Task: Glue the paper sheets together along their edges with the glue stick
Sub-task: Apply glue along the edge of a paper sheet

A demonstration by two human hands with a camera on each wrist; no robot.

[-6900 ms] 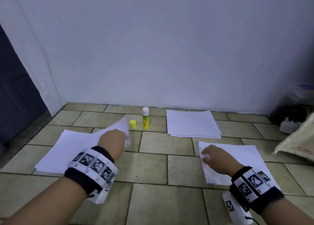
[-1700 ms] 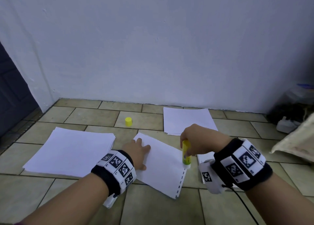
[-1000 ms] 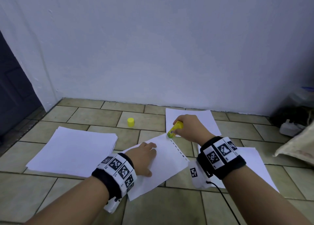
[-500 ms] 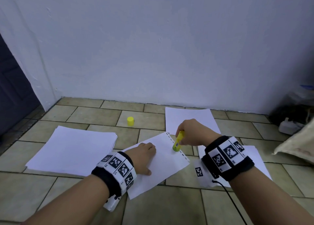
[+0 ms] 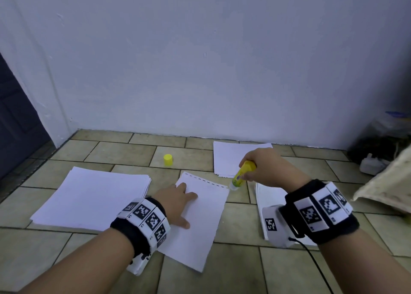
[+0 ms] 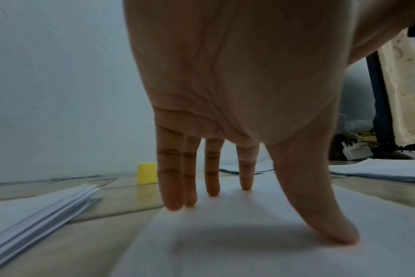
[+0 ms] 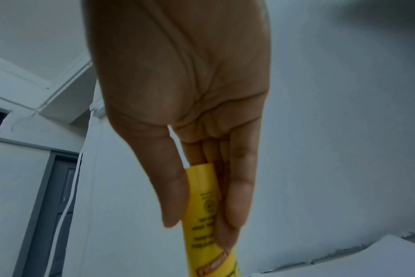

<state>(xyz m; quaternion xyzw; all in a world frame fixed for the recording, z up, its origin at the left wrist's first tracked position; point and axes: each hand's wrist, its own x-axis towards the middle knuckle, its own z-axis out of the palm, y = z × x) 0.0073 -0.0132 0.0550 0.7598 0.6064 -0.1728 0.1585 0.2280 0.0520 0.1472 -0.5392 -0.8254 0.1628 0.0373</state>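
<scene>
A single white paper sheet (image 5: 200, 222) with a dashed line along its far edge lies on the tiled floor in front of me. My left hand (image 5: 178, 201) presses flat on it with straight fingers (image 6: 212, 172), thumb spread out. My right hand (image 5: 264, 168) pinches the uncapped yellow glue stick (image 5: 241, 176) between thumb and fingers (image 7: 235, 202). The stick tilts down-left, its white tip at the sheet's far right corner. The yellow cap (image 5: 168, 159) stands on a tile beyond the sheet, also seen in the left wrist view as the cap (image 6: 146, 172).
A paper stack (image 5: 93, 196) lies to the left, another stack (image 5: 231, 158) by the wall, and more sheets (image 5: 266, 196) under my right wrist. A white plug (image 5: 371, 165), dark clutter and a cream cloth (image 5: 387, 187) sit at the right. A dark door (image 5: 13, 120) is at left.
The sheet has turned so its dashed edge now lies farthest from me. The glue stick's tip has gone from partway along that edge to its right corner. My left hand stays pressed on the sheet.
</scene>
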